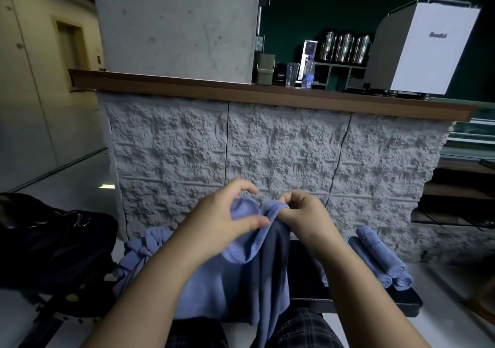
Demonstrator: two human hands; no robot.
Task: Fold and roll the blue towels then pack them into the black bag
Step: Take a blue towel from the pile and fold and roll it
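1. Blue towel [214, 280] held up in front of the chest, top hem pinched between both hands, rest hanging limp over the lap and the dark worktop [348, 294].
2. Left hand [227, 222] curled on the hem, thumb and fingers bunching a fold of cloth; right hand [300, 216] closed on the hem just beside it, knuckles forward.
3. Soft, light, floppy microfibre by the look of it: no stiffness, sags wherever unsupported, unlikely to slip, nothing fragile.
4. Best taken by the stitched hem or the corners, hands spread apart to pull the edge straight before folding; a mid-cloth grip probably only bunches it.
5. Crumpled blue towels [144, 251] heaped at the left of the worktop, not yet folded; rolled blue towels [380, 262] stacked at the right end, touching one another.
6. Black bag [53, 240] to the left, beside the worktop, on what looks like a dark stand; whether open, hard to tell.
7. Narrow dark worktop, little flat space for rolling.
8. Rough grey stone-textured counter front [267, 147] close ahead, wooden ledge [267, 96] above with a water bottle [308, 73] and a coffee machine [417, 50]; pale glossy floor [75, 176] and a corridor at the left.
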